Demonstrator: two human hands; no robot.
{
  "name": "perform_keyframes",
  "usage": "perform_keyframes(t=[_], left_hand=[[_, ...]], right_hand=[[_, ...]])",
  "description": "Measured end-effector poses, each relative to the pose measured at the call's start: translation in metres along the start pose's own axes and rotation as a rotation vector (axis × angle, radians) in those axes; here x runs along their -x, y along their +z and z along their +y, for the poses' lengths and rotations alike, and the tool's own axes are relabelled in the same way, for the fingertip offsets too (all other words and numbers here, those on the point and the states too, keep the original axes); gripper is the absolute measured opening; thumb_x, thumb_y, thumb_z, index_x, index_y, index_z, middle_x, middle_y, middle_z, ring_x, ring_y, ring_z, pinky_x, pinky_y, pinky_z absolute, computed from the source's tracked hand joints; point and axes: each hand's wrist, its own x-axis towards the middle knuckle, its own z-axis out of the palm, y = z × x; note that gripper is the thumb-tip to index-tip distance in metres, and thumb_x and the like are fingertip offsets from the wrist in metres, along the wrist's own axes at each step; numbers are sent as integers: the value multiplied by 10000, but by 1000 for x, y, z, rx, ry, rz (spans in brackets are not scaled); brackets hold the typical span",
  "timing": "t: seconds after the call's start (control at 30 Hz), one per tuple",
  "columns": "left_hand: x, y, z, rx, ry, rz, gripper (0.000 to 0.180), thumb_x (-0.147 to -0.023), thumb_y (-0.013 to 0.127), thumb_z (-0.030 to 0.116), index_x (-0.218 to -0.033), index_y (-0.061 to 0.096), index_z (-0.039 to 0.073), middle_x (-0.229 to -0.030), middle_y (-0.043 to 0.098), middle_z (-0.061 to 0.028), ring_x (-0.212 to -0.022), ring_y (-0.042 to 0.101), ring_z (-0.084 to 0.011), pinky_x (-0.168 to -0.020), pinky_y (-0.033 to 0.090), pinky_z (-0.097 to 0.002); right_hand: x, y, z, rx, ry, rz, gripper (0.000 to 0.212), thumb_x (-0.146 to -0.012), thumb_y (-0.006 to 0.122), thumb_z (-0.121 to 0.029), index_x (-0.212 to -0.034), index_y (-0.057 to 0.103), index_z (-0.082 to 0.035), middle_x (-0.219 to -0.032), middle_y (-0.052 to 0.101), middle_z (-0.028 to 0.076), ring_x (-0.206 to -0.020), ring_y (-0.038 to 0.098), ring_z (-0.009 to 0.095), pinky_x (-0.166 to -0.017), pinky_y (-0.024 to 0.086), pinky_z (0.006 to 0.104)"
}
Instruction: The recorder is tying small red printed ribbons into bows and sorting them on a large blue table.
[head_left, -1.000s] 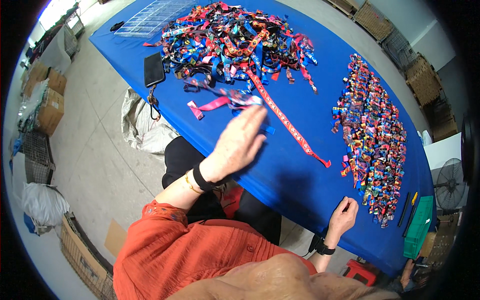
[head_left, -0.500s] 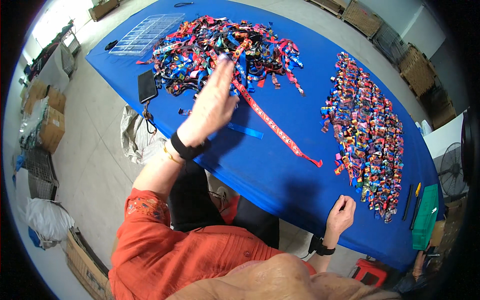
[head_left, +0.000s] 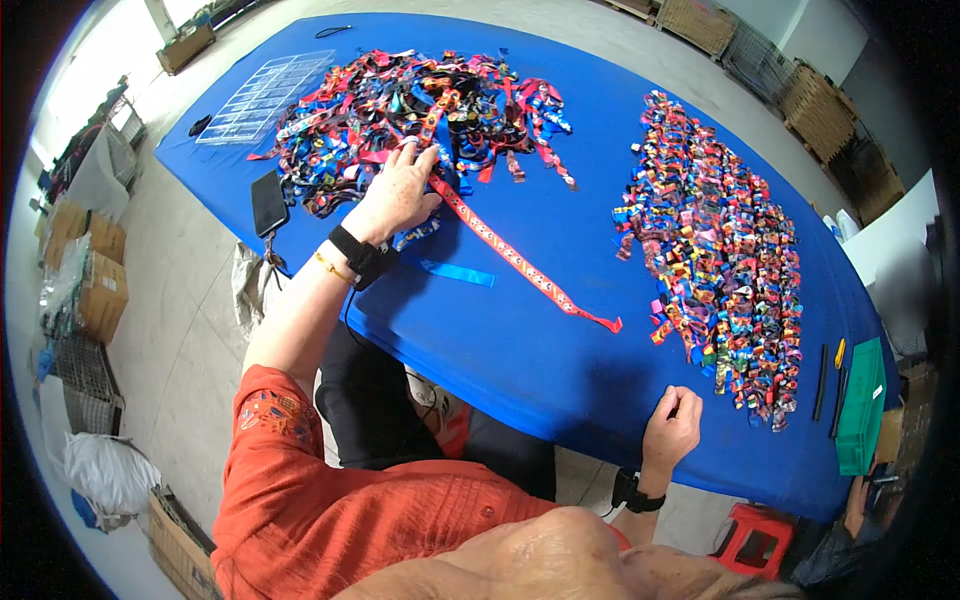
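Observation:
My left hand (head_left: 398, 198) reaches to the near side of a tangled heap of patterned ribbon straps (head_left: 330, 140). Its fingers bend down onto the straps; what lies in their grip, if anything, is hidden. Right of its fingertips, a long red strap (head_left: 510, 252) with a printed pattern runs from the heap toward the table's middle. A plain blue ribbon (head_left: 455, 273) lies close to my wrist. By the near table edge rests my right hand (head_left: 672, 432), fingers curled in, nothing visible in them. Beyond it spread dense rows of small, bundled colourful straps (head_left: 725, 260).
The blue-covered table (head_left: 540, 360) holds a clear wire-like rack (head_left: 265, 95), a black phone (head_left: 268, 203) left of the heap, and a green tray (head_left: 860, 410) with dark rods (head_left: 820, 385) at the right end. A red stool (head_left: 752, 540) stands below.
My left hand has come down and back onto the heap, its outstretched fingers now bent. My right hand stays by the table edge. The whole view has shifted slightly.

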Motion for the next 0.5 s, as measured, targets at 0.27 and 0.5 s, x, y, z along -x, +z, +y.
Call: perform_keyframes(t=[0.27,0.5], left_hand=[[-38,24,-19,-88,71,-59,753,-769,748,193,-1453,442,124,-1534,277,-322,-1381,338,-497,-1144,348,-497],[-66,34,-24,-83,-20,-315,730,-775,762,257,-1409,479,33,-1490,366,-317,-1394,335,-473,-1162,316,-485]], right_hand=[[-2,4,0,-27,44,17,66,-908,665,-125,-894,632,-70,-834,623,103,-711,627,308,-598,502,395],[-1,-2,4,-30,24,-21,69,-918,656,-124,-912,620,-65,-839,622,100,-709,624,293,-592,501,378]])
